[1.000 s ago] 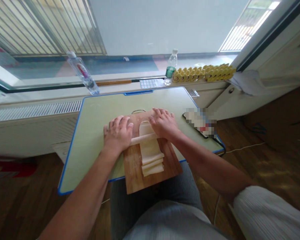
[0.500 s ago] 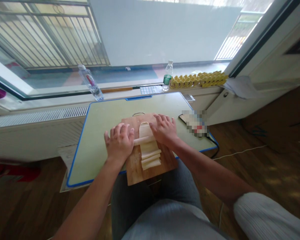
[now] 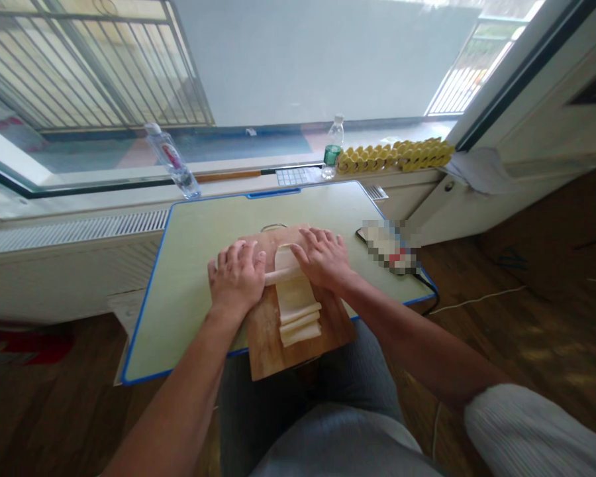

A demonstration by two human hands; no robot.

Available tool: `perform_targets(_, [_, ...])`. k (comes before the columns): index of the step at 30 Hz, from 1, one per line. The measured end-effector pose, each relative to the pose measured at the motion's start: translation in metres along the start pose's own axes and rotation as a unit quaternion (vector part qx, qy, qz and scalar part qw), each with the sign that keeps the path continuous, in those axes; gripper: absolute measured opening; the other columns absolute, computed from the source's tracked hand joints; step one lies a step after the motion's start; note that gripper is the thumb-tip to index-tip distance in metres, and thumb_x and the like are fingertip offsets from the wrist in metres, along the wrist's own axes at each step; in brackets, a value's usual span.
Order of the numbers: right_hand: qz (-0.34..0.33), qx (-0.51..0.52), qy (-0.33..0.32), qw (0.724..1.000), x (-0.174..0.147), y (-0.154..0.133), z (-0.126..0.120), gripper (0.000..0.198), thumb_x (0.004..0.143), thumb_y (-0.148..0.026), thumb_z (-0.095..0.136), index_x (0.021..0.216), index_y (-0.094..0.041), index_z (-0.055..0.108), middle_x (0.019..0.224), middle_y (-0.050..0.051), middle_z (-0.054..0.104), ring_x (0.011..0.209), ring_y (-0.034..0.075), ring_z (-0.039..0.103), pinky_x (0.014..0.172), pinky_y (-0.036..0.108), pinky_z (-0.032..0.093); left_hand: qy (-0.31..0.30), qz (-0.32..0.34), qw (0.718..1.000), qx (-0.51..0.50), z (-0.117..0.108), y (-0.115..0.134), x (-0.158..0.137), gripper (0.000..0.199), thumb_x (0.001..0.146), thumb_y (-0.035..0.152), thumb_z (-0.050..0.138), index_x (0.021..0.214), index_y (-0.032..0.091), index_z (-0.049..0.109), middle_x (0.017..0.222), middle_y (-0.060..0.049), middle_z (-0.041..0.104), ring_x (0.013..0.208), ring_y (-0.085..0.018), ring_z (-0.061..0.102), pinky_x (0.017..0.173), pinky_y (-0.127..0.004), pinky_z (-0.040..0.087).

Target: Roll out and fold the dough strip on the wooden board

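A thin pale rolling pin (image 3: 283, 275) lies crosswise over a long strip of dough (image 3: 296, 297). Several folds gather at the strip's near end. Beneath the dough is a wooden cutting board (image 3: 265, 344). My left hand (image 3: 237, 277) rests over the pin's left end, fingers spread forward and palm down. Over the other end lies my right hand (image 3: 324, 258), also palm down with its fingers stretched out, the thumb near the dough's edge. Both palms hide the ends of the pin.
The board sits on a pale green folding table (image 3: 189, 265) with blue edging, overhanging its near side. A pixelated phone-like object (image 3: 387, 246) with a black cable lies at right. Plastic bottles (image 3: 173, 162) and yellow egg-carton trays (image 3: 396, 156) stand along the windowsill.
Both hands stay on the rolling pin, which has shifted slightly toward the far end of the dough. The folded near end reaches a little closer to me; the view has moved slightly.
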State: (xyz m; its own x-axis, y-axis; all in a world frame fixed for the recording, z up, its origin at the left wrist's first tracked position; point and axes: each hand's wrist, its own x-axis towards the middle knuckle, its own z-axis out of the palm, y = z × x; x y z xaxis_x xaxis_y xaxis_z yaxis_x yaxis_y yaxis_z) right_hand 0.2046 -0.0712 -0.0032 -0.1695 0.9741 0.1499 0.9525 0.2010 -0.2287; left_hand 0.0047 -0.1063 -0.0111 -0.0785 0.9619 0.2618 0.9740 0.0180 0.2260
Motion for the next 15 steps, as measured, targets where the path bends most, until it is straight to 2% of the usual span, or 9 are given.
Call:
perform_targets(4, [0.002,0.006,-0.012,1.000,0.012,0.001,0.001,0.065,0.114,-0.063,0.033,0.164,-0.025,0.050,0.169,0.011,0.054,0.150,0.032,0.049,0.126,0.052,0.037,-0.014,0.003,1.000,-0.007,0.005,-0.006,0.011,0.057,0.111,0.048,0.037,0.153,0.023,0.065,0.161,-0.014,0.062,0.145,-0.037,0.056,0.122,-0.058,0.043])
perform_targets(9, [0.010,0.013,-0.033,0.999,0.037,0.000,0.001,0.069,0.114,-0.064,0.030,0.166,-0.022,0.048,0.170,0.013,0.051,0.151,0.035,0.047,0.126,0.058,0.037,-0.033,-0.004,0.999,-0.016,0.011,-0.012,0.032,0.057,0.110,0.051,0.038,0.154,0.027,0.065,0.164,-0.013,0.059,0.149,-0.037,0.053,0.124,-0.061,0.043])
perform_targets(15, [0.012,0.019,-0.035,0.999,0.053,-0.001,0.003,0.066,0.114,-0.062,0.029,0.164,-0.025,0.049,0.169,0.014,0.051,0.152,0.036,0.047,0.124,0.062,0.038,-0.068,-0.022,0.997,-0.011,0.008,-0.011,0.047,0.060,0.110,0.050,0.035,0.155,0.024,0.064,0.167,-0.016,0.055,0.151,-0.040,0.051,0.123,-0.067,0.042])
